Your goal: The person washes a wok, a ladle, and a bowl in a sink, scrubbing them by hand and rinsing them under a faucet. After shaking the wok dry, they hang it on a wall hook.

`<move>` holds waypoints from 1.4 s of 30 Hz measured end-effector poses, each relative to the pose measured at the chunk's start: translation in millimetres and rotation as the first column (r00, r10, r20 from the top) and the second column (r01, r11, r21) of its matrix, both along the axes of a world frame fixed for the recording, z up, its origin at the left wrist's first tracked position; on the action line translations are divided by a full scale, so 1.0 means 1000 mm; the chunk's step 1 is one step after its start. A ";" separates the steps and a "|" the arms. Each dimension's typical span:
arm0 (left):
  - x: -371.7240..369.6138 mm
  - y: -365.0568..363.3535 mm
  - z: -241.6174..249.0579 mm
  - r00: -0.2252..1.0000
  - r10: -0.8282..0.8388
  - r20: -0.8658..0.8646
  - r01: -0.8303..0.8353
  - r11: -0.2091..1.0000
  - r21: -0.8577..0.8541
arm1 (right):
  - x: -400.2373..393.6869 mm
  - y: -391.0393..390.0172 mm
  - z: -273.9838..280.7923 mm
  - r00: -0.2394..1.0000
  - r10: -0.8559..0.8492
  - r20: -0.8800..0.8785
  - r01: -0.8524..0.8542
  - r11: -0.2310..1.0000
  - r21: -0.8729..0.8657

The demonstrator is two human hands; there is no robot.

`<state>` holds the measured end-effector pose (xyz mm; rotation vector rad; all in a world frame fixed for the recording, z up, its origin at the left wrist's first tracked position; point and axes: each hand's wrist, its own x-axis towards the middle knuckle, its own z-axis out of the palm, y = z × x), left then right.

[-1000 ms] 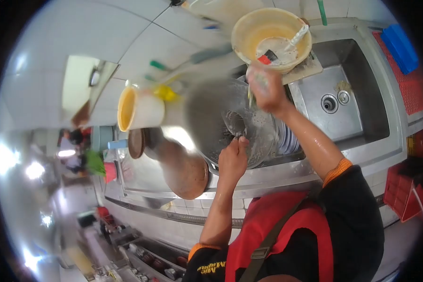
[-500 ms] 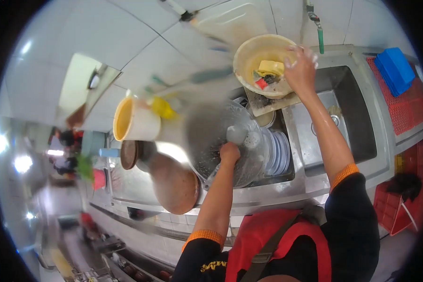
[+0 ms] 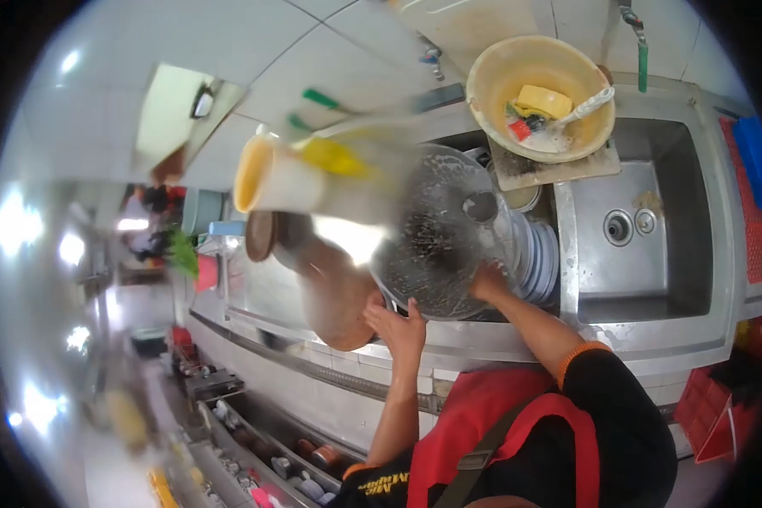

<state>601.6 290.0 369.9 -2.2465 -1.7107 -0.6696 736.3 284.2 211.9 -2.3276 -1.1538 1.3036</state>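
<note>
A large round dark-grey pan (image 3: 449,245), streaked with suds, leans over the left sink basin. My left hand (image 3: 395,328) is at its lower left rim, thumb over the inside and fingers spread outside the edge. At the lower right rim my right hand (image 3: 489,284) has its fingers curled on the pan, partly blurred. Several stacked plates (image 3: 540,262) stand on edge just beyond that hand. In a cream plastic bowl (image 3: 487,110) lie a yellow sponge (image 3: 544,101), a white-handled brush (image 3: 590,105) and a small red piece (image 3: 519,129).
A steel basin (image 3: 631,262) lies to the right, with a green-ended tap (image 3: 643,66) above it. On the left counter are a white-and-yellow container (image 3: 284,173), blurred, and brown round vessels (image 3: 334,309). A blue tray (image 3: 754,161) stands far right.
My right hand has left the cream bowl and come down to the pan's right rim; the white brush handle now shows. My left hand has moved from inside the pan to its left rim.
</note>
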 end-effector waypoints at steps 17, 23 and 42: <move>0.031 0.005 0.090 0.578 -0.264 0.772 0.429 0.903 -0.013 | 0.024 -0.024 0.014 0.882 0.399 0.251 -0.463 0.832 0.306; 0.012 -0.034 0.179 0.616 -0.447 0.649 0.517 0.851 0.095 | -0.019 -0.054 0.088 0.882 0.472 0.020 -0.392 0.708 0.587; 0.176 -0.193 0.235 0.070 -0.668 0.741 0.853 0.426 0.303 | 0.132 -0.232 0.140 0.928 -0.286 0.237 0.094 0.798 0.595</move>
